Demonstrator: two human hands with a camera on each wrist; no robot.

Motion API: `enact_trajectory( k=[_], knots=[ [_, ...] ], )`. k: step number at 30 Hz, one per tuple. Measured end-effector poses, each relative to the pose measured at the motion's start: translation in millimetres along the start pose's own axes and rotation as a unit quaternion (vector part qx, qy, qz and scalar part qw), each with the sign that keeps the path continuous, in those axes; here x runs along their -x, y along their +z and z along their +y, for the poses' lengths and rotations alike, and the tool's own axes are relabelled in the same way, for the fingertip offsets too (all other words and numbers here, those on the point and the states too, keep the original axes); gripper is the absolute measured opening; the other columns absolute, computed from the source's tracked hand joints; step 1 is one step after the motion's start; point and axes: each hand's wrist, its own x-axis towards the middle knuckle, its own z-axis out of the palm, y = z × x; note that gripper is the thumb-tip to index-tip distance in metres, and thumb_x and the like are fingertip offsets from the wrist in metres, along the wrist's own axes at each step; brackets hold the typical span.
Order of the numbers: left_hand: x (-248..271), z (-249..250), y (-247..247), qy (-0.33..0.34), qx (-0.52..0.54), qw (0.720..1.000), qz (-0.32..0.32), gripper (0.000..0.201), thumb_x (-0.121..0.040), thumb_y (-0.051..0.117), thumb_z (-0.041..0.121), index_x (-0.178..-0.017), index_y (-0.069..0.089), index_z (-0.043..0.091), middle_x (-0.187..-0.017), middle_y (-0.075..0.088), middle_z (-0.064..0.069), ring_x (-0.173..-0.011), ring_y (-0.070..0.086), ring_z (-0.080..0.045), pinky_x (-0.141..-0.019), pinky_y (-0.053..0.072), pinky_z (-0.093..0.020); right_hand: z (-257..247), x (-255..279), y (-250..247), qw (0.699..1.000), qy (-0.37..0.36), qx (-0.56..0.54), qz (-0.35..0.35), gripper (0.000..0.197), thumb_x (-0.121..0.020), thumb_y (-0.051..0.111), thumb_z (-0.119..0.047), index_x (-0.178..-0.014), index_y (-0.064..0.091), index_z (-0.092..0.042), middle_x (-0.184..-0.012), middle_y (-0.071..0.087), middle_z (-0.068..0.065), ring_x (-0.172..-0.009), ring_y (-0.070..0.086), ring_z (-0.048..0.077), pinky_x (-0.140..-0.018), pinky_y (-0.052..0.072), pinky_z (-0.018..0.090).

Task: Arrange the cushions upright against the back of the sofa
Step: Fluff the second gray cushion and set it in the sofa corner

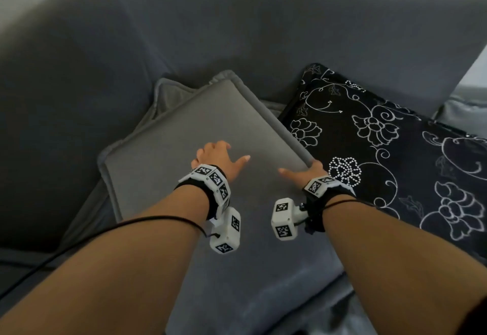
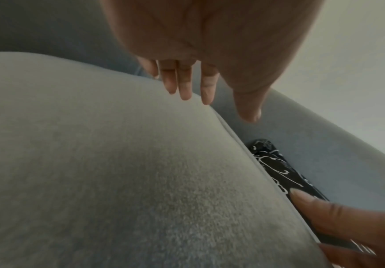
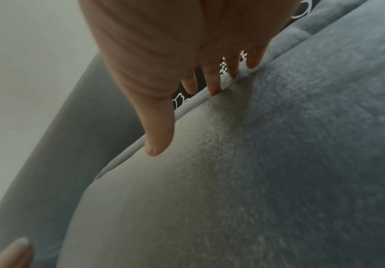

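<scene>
A dark grey fabric sofa (image 1: 184, 31) fills the view under a pale wall. The plain grey square cushion (image 1: 184, 129) lies on its seat, tilted against the backrest. The left hand (image 1: 216, 156) hovers relaxed above it; the right hand (image 1: 303, 173) curls its fingers (image 3: 214, 83) over the cushion's right edge, beside a black white-flowered cushion (image 1: 382, 150) lying flat.
</scene>
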Motion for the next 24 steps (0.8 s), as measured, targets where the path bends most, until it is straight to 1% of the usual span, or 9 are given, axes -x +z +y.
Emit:
enact_trajectory(
  k=[2,6,8,12,15,17,20,22,24],
  knots=[
    [-12,3,9,-0.039,0.007,0.999,-0.014,0.068,-0.084,0.053,0.065,-0.136,0.046,0.022,-0.142,0.043,-0.008,-0.132,0.036,-0.032,-0.107,0.031,-0.045,-1,-16,2,0.998,-0.008,0.047,-0.036,0.126,-0.042,0.072,-0.070,-0.148,0.024,-0.023,-0.151,0.035,0.011,-0.137,0.037,0.037,-0.109,0.036,0.053],
    [-26,-4,19,-0.095,-0.002,0.995,-0.033,0.071,-0.084,0.052,0.066,-0.138,0.045,0.019,-0.142,0.043,-0.011,-0.132,0.036,-0.034,-0.108,0.032,-0.045,-9,-32,8,0.987,-0.016,0.129,-0.096,0.129,-0.049,0.074,-0.069,-0.150,0.001,-0.037,-0.160,0.005,0.008,-0.146,0.012,0.042,-0.115,0.023,0.058],
    [-33,-5,19,-0.100,-0.006,0.994,-0.033,0.071,-0.084,0.052,0.066,-0.137,0.046,0.020,-0.141,0.044,-0.011,-0.131,0.037,-0.034,-0.108,0.032,-0.045,-14,-36,11,0.984,-0.008,0.140,-0.106,0.135,-0.048,0.078,-0.066,-0.149,-0.007,-0.041,-0.159,0.001,0.009,-0.146,0.009,0.043,-0.115,0.022,0.060],
    [-40,-23,17,-0.126,0.018,0.991,-0.030,0.070,-0.083,0.052,0.067,-0.135,0.048,0.020,-0.140,0.047,-0.010,-0.131,0.040,-0.033,-0.107,0.033,-0.044,-23,-42,17,0.978,0.004,0.186,-0.097,0.144,-0.041,0.080,-0.068,-0.148,-0.012,-0.041,-0.157,0.011,0.014,-0.143,0.019,0.042,-0.113,0.025,0.059],
    [-39,-52,19,-0.175,0.029,0.984,-0.020,0.070,-0.084,0.055,0.063,-0.137,0.048,0.018,-0.142,0.044,-0.011,-0.132,0.040,-0.034,-0.108,0.034,-0.045,-28,-43,24,0.972,0.011,0.222,-0.073,0.144,-0.043,0.079,-0.068,-0.149,-0.013,-0.038,-0.154,0.019,0.016,-0.140,0.025,0.042,-0.112,0.028,0.059],
    [-37,-71,23,-0.194,0.022,0.981,-0.015,0.071,-0.084,0.056,0.062,-0.138,0.047,0.017,-0.143,0.042,-0.012,-0.132,0.039,-0.035,-0.108,0.033,-0.046,-31,-43,29,0.970,0.019,0.233,-0.063,0.141,-0.046,0.079,-0.067,-0.149,-0.012,-0.037,-0.154,0.019,0.017,-0.139,0.027,0.043,-0.111,0.028,0.061],
    [-40,-92,31,-0.191,0.032,0.981,0.008,0.068,-0.083,0.060,0.059,-0.137,0.046,0.020,-0.143,0.039,-0.010,-0.131,0.037,-0.034,-0.108,0.032,-0.045,-34,-42,40,0.970,0.022,0.240,-0.038,0.137,-0.048,0.079,-0.067,-0.149,-0.008,-0.036,-0.154,0.018,0.020,-0.138,0.028,0.046,-0.110,0.027,0.063],
    [-42,-103,35,-0.190,0.055,0.980,0.030,0.067,-0.081,0.064,0.057,-0.135,0.047,0.023,-0.143,0.038,-0.008,-0.131,0.036,-0.033,-0.107,0.032,-0.045,-33,-42,49,0.972,0.013,0.236,-0.014,0.132,-0.049,0.077,-0.068,-0.150,-0.002,-0.034,-0.151,0.026,0.021,-0.136,0.033,0.045,-0.109,0.028,0.062],
    [-43,-114,36,-0.211,0.076,0.973,0.053,0.073,-0.077,0.068,0.059,-0.136,0.044,0.023,-0.144,0.035,-0.008,-0.132,0.034,-0.033,-0.107,0.031,-0.046,-30,-40,55,0.973,0.008,0.231,0.006,0.126,-0.053,0.075,-0.068,-0.150,0.004,-0.031,-0.148,0.033,0.021,-0.133,0.037,0.043,-0.110,0.030,0.058]
  ],
)
